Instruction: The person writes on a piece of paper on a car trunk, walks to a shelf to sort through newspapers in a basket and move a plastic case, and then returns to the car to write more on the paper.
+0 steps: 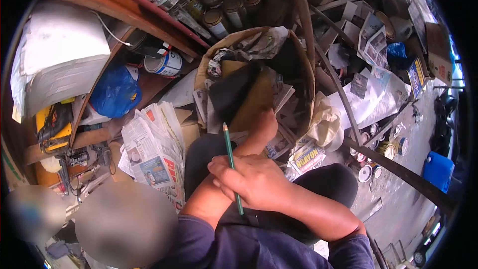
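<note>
A green pencil (229,157) is held in my right hand (249,179), its sharpened end pointing up. That hand crosses over my left forearm. My left hand (265,127) reaches to the near side of a large round container (201,72), against a brown sheet (253,102). Its fingers are blurred and mostly hidden, so its grip is unclear. A black sheet (229,94) leans beside the brown one. Crumpled paper (264,44) and folded newspapers lie inside the container.
Newspapers (152,152) are stacked left of my knees. A blue plastic bag (115,92) and paint cans (164,63) sit on the left shelf. A metal bar (398,169) crosses the right side, near small cans (365,173) and a blue container (438,171).
</note>
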`<state>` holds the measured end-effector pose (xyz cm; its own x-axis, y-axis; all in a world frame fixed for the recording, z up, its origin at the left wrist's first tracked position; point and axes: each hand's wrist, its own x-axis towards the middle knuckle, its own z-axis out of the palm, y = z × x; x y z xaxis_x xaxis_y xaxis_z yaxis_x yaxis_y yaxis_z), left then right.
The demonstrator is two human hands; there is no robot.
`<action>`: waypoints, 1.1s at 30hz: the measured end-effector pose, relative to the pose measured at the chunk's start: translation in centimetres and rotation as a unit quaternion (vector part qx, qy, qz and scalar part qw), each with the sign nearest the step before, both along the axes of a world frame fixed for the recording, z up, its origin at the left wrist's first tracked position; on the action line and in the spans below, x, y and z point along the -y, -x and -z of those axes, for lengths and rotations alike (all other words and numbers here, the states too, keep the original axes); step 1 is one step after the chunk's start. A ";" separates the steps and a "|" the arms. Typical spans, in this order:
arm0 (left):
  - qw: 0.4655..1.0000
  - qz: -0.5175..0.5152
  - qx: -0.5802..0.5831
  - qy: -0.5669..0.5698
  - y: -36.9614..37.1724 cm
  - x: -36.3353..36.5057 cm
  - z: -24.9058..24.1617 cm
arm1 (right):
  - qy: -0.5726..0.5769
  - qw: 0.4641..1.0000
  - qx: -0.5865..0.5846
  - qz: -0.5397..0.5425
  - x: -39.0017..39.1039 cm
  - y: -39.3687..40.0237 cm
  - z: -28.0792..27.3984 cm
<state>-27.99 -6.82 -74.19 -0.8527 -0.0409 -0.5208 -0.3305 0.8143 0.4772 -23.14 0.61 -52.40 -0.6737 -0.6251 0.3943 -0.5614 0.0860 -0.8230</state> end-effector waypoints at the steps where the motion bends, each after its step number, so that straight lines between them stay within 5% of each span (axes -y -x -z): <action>1: 0.999 -0.024 0.014 -0.026 0.4 0.6 0.2 | -0.015 1.000 0.022 -0.003 0.0 -0.1 0.0; 5: 0.999 0.022 0.004 0.041 3.8 3.6 -3.2 | -0.112 0.992 0.036 0.055 -1.0 1.6 0.0; 7: 0.996 0.056 -0.031 0.062 6.9 7.6 -0.3 | -0.135 0.982 0.080 0.107 -2.0 2.8 0.4; 9: 0.957 0.158 -0.135 0.203 9.9 11.5 -2.4 | -0.131 0.967 0.118 0.185 -3.3 4.2 0.8; 10: 0.924 0.084 -0.268 0.260 11.0 14.6 1.8 | -0.113 0.956 0.144 0.229 -3.8 4.6 1.1; 11: 0.986 0.015 -0.096 0.134 12.6 16.0 -0.6 | -0.113 0.944 0.166 0.261 -4.4 5.1 0.4; 14: 0.996 0.012 0.086 -0.011 13.1 19.5 2.1 | -0.125 0.926 0.160 0.318 -6.1 5.8 1.7; 15: 0.992 0.025 0.117 -0.031 12.5 17.5 -3.0 | -0.123 0.920 0.184 0.324 -6.3 5.8 1.7; 20: 0.992 0.118 0.019 0.046 7.4 8.9 -4.0 | -0.205 0.909 0.211 0.296 -5.8 5.5 1.8; 22: 0.973 0.201 -0.081 0.083 3.4 4.0 -0.9 | -0.231 0.913 0.193 0.276 -5.2 5.5 2.5; 23: 0.988 0.132 -0.080 0.018 1.3 1.9 -1.0 | -0.240 0.915 0.185 0.267 -5.0 5.6 2.9; 25: 0.982 0.143 -0.100 0.070 -0.1 0.1 -3.5 | -0.260 0.913 0.175 0.263 -4.8 5.7 3.7; 33: 0.984 0.022 -0.173 0.036 1.9 1.6 1.6 | -0.304 0.894 0.186 0.273 -4.8 5.7 3.9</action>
<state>-29.93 -8.44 -75.77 -0.9804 -0.0257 -0.1952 -0.1211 0.8606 0.4948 -28.80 5.44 -56.32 -0.9574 -0.1858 -0.2210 0.0034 0.7582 -0.6520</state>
